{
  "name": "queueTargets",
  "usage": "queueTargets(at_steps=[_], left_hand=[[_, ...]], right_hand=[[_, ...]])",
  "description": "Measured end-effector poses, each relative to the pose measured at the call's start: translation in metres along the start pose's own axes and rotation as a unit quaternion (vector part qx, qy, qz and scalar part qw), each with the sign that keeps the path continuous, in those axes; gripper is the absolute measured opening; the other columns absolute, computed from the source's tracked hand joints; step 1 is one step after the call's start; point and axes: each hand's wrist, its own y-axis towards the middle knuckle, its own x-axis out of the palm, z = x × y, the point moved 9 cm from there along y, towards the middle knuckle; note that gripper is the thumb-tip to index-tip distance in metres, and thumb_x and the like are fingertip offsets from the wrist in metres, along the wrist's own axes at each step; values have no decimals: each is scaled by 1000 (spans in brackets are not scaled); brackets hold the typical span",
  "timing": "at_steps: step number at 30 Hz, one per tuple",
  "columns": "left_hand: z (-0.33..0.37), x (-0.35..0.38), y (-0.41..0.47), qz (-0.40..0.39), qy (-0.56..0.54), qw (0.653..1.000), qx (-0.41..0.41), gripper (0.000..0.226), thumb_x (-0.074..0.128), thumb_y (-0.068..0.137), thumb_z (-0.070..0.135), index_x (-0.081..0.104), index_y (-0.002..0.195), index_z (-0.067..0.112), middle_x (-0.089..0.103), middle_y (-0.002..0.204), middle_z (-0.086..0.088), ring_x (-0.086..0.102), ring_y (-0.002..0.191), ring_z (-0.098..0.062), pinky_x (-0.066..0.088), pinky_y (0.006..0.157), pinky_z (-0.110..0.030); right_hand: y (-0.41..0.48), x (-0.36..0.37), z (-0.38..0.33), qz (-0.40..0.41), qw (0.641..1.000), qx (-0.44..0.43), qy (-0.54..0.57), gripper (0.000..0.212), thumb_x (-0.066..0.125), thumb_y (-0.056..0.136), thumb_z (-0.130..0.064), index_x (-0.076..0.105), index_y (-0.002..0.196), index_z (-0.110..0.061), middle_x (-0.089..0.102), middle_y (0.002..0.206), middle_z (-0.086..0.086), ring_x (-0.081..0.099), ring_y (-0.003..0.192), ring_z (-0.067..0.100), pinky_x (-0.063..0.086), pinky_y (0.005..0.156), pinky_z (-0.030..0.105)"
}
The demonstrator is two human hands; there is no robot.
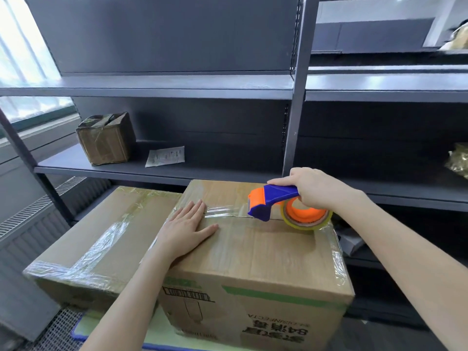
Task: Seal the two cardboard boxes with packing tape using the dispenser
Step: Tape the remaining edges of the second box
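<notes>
Beneath the right hand (314,188), a blue-and-orange dispenser (269,201) sits on the centre seam (244,217) of a box (266,254). The fingers are wrapped round its handle, and the roll (307,217) is directly under the palm. Left of the dispenser's head, a strip of tape (222,211) lies along the seam as far as the left hand (187,224). That hand rests flat on the lid, fingers straight and slightly spread, fingertips at the strip's end.

Beyond the left hand's outer edge a second box (121,224) stands against the first — lower, with tape across its top and corners, so it looks done. On the taller box the strip appears to be part-way along, and the seam under and past the right hand looks bare.

To finish cleanly, the right hand would do well to press the head down, centred on the seam. It should draw steadily to the edge on its own side and over onto the wall before tilting to cut — while the left palm holds the flaps level and pins the laid end. Slack or a drifting line would likely leave wrinkles or one flap uncaught.

Ahead of both hands, a shelf (162,171) holds a small box (106,138).
</notes>
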Motion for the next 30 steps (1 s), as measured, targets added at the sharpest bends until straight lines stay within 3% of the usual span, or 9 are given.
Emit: queueTargets(at_steps=[8, 13, 21, 30], left_hand=[[1, -2, -1, -9, -7, 1000, -1, 73, 23, 91, 66, 1, 151, 30, -1, 157, 15, -5, 144, -4, -2, 116, -26], [17, -7, -1, -14, 32, 999, -8, 78, 21, 93, 62, -4, 151, 17, -7, 158, 3, -8, 145, -10, -5, 116, -27], [135, 17, 5, -14, 31, 994, 101, 100, 20, 82, 77, -3, 150, 7, -6, 158, -9, -8, 145, -18, -1, 119, -32], [125, 12, 4, -19, 16, 992, 124, 98, 24, 82, 77, -3, 151, 11, -6, 158, -2, -7, 145, -11, -3, 117, -26]], right_hand=[[-19, 0, 39, -1, 999, 25, 32, 70, 46, 86, -4, 32, 139, -48, 40, 88, -7, 44, 86, 15, 28, 59, 22], [-26, 11, 35, 14, 1000, 12, -21, 67, 50, 86, -13, 28, 139, -48, 45, 97, -5, 44, 91, 15, 31, 72, 26], [-25, 8, 22, 30, 997, 12, -74, 60, 48, 91, -20, 27, 141, -45, 50, 110, 0, 40, 91, 15, 30, 74, 26], [-21, 4, 11, 21, 997, 17, -76, 59, 51, 91, -24, 27, 143, -41, 51, 115, 2, 47, 105, 19, 32, 78, 27]])
